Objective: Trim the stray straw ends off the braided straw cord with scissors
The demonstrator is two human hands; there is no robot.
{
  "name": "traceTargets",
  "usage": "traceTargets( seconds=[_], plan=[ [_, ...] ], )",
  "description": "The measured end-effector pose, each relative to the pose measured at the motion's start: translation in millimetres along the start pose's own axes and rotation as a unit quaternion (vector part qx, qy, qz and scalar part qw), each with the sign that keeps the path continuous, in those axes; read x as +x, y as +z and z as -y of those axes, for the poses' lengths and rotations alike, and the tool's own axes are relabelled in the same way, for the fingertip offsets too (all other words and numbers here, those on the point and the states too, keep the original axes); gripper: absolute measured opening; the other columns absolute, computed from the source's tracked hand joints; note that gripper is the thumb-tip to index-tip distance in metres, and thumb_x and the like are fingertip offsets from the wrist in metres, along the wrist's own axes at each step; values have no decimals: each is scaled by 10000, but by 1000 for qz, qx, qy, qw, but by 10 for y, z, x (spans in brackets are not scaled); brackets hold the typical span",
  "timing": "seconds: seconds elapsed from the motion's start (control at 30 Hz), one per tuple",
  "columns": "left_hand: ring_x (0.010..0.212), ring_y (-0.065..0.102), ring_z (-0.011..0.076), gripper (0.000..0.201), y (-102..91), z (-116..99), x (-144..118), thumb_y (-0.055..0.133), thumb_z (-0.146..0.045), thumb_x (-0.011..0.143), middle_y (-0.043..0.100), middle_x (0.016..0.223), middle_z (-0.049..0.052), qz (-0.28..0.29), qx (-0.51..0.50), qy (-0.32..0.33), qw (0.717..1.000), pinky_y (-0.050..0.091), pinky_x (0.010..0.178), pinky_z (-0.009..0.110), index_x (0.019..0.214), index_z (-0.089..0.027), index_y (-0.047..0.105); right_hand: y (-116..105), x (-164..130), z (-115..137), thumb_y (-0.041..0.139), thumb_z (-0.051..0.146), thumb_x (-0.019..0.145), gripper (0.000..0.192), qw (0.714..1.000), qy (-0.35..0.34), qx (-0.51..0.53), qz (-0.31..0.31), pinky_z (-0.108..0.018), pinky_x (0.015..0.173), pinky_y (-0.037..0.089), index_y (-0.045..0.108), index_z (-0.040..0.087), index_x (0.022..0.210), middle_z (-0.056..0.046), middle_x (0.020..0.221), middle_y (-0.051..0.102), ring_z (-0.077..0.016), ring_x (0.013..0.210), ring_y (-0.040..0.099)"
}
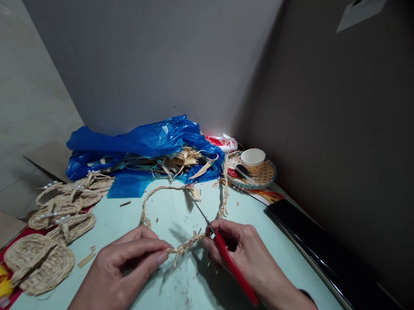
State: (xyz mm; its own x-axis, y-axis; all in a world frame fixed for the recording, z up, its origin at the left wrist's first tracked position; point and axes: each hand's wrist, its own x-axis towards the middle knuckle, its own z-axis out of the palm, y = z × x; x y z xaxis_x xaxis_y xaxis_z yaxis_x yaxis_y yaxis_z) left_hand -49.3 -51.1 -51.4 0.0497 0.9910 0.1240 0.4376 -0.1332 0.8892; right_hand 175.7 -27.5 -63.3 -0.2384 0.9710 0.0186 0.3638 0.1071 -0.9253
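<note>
While the braid [185,245] lies looped on the table [160,300], left hand [126,269] pinches its near end between thumb and fingers. Right hand [246,256] closed around red-handled scissors [228,257], blades pointing away over the loop. Woven soles [40,261] at left; blue bag [139,145] and cup [252,160] behind.
</note>
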Motion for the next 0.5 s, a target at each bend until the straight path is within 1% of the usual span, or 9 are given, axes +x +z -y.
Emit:
traceTargets(
  seconds=[0.07,0.17,0.23,0.3,0.37,0.43,0.47,0.5],
  plan=[
    [789,710,212,196,16,53,-7,703,-392,844,769,797,12,-15,26,14,999,519,716,221,698,-358,829,0,-9,2,584,276,839,259,1000,1,-1,1,-220,532,402,487,217,606,33,528,546,-123,514,499],
    [805,722,200,166,54,100,-39,690,-369,873,784,839,-4,-50,62,43,996,514,741,213,796,-359,836,-3,-15,-2,586,301,861,258,1000,-2,0,3,-216,530,403,514,213,630,35,530,548,-124,513,507],
    [783,714,190,164,77,108,-66,672,-357,889,770,832,-11,-52,74,71,993,508,731,215,869,-358,835,-6,-9,-8,607,324,862,241,1000,1,4,0,-214,520,398,537,210,662,38,532,550,-124,508,503],
    [761,701,179,179,89,113,-83,646,-349,907,750,813,-17,-30,77,95,992,500,718,217,913,-356,825,-3,1,-14,637,319,847,222,1000,8,13,-3,-213,515,394,548,207,678,43,534,550,-120,499,493],
    [765,694,175,178,89,123,-80,633,-356,917,739,810,-21,4,75,98,992,494,716,214,912,-347,811,6,10,-20,653,302,839,216,1000,12,21,-3,-212,524,395,549,203,677,44,540,549,-118,502,489],
    [816,696,186,179,83,133,-59,635,-378,918,744,838,-13,39,69,71,994,493,752,216,859,-326,796,16,11,-25,649,290,847,208,1000,8,26,0,-213,540,398,555,201,684,44,554,546,-117,518,485],
    [843,692,194,190,80,136,-46,641,-395,912,745,857,-4,51,59,52,996,492,772,221,825,-310,787,17,7,-28,652,283,846,174,1000,4,26,-2,-213,546,395,569,201,716,46,565,546,-117,526,475],
    [815,680,192,208,78,136,-34,648,-415,900,732,840,2,63,41,26,997,492,744,224,793,-292,778,15,1,-29,655,278,844,127,1000,-4,23,-6,-213,547,389,585,203,769,52,578,547,-115,531,458]
  ],
)
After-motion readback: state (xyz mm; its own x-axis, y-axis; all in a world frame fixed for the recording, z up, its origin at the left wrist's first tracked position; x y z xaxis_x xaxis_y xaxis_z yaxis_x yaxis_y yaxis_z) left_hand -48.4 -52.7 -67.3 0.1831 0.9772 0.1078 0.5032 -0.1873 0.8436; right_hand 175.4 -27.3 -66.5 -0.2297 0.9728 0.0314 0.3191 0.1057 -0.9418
